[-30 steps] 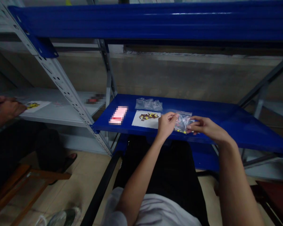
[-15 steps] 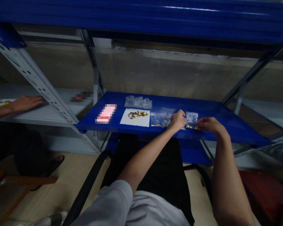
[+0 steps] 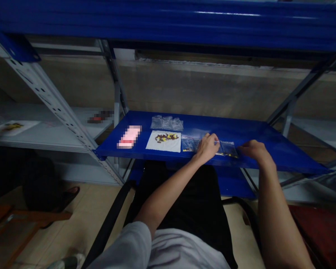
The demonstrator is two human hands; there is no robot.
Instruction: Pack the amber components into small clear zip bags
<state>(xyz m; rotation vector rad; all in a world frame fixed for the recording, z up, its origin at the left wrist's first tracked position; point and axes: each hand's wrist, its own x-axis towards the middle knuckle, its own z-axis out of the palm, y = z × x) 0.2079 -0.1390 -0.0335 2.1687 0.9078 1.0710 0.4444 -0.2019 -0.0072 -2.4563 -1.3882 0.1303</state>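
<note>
A clear zip-lock bag (image 3: 228,148) with yellow pieces along its bottom lies flat at the front of the blue shelf. My left hand (image 3: 208,147) has its fingers curled in a pinch at this bag's upper left edge. Just off the bag's right side is my right hand (image 3: 254,150), its fingers pressed together; whatever they hold, if anything, is hidden. More filled zip-lock bags (image 3: 188,144) lie to the left, partly covered by my left hand. Brown and yellow capsule-like pieces (image 3: 166,138) are heaped on a white sheet (image 3: 154,145) farther left.
Several flat clear bags (image 3: 167,122) rest behind the white sheet. A blurred-out pink object (image 3: 129,137) lies at the left of the blue shelf (image 3: 285,155). Metal uprights (image 3: 49,95) frame it. On the neighbouring grey shelf is another paper (image 3: 25,127) with yellowish pieces.
The bag beside my right hand has gone from raised to lying flat. My left hand has shifted slightly left. At far left, another person's hand has drawn back.
</note>
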